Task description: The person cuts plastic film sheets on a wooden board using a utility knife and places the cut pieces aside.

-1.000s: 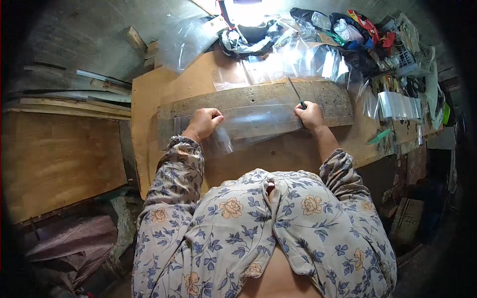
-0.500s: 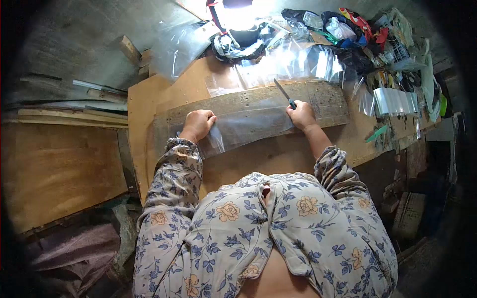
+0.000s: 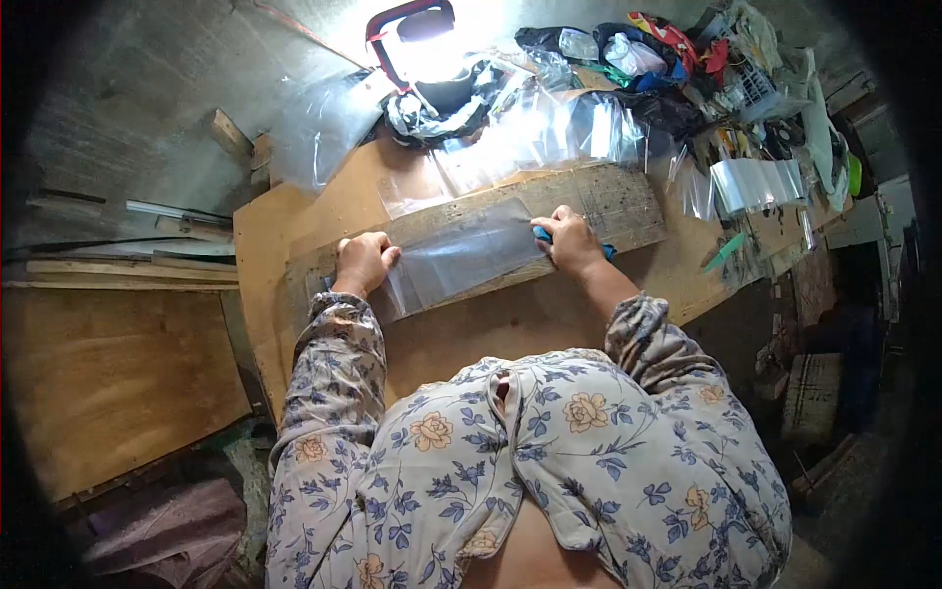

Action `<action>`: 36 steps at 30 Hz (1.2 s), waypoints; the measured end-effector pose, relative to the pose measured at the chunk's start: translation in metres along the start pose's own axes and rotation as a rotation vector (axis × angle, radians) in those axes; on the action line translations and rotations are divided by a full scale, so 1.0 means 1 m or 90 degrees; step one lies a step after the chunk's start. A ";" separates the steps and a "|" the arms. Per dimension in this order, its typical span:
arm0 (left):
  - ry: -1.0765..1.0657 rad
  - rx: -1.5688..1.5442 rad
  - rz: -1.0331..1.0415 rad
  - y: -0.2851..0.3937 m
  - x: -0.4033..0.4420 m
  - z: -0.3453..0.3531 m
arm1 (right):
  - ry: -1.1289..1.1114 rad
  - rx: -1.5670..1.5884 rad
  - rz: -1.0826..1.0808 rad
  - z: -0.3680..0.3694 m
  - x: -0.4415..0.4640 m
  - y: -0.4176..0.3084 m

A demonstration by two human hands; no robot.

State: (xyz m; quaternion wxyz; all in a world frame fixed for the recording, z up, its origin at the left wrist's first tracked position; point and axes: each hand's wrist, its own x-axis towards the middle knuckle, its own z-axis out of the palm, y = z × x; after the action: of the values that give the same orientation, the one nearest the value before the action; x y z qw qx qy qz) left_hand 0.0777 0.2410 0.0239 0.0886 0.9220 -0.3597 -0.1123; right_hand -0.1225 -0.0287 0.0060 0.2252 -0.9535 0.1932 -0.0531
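A clear plastic sheet [image 3: 461, 250] lies slanted across a worn wooden board [image 3: 618, 201]. My left hand [image 3: 365, 262] is closed on the left part of the sheet. At the sheet's right end, my right hand [image 3: 569, 242] is wrapped round the blue-green handle of a knife [image 3: 542, 234]. The handle shows at both sides of that hand, and the blade is low over the sheet's right edge, hard to make out.
A bright lamp [image 3: 407, 44] stands at the back beside a black bag [image 3: 437, 123]. More clear plastic [image 3: 579, 128] lies behind the board. On the right are a plastic roll [image 3: 756, 185], a green object [image 3: 724, 251] and a basket [image 3: 754, 83].
The knife, which pointed up and away, is now turned down to the sheet's right end. The sheet has become more slanted. The whole view has shifted, with more of the lamp showing.
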 end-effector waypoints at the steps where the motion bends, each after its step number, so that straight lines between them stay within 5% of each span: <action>1: -0.004 -0.008 -0.001 -0.002 0.000 0.001 | -0.050 0.012 0.022 -0.004 -0.002 0.001; 6: 0.029 0.091 0.017 0.019 0.000 -0.003 | -0.253 -0.076 0.085 -0.032 0.015 -0.013; 8: 0.274 0.228 0.115 0.047 0.004 0.010 | -0.283 -0.100 0.091 -0.035 0.026 -0.015; 10: 0.038 0.108 0.139 0.091 0.014 0.025 | -0.305 -0.097 0.060 -0.037 0.032 -0.015; 12: -0.005 -0.051 0.292 0.131 0.010 0.040 | -0.325 -0.121 0.060 -0.031 0.042 -0.013; 18: 0.053 0.033 0.368 0.161 0.021 0.066 | -0.356 -0.203 0.051 -0.025 0.055 -0.011; 25: -0.001 0.050 0.313 0.153 0.023 0.057 | -0.265 -0.031 0.114 -0.021 0.014 0.008; 29: 0.013 0.032 0.321 0.150 0.025 0.062 | -0.100 0.161 0.065 -0.029 -0.062 0.029; 36: 0.004 0.045 0.325 0.150 0.025 0.062 | -0.040 0.184 0.044 -0.035 -0.133 0.019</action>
State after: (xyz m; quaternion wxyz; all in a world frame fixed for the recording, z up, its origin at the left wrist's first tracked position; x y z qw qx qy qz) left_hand -0.0181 0.1102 -0.0024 0.0831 0.8040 -0.5846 -0.0706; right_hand -0.2584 -0.0065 0.0266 0.3675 -0.9052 0.2093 -0.0423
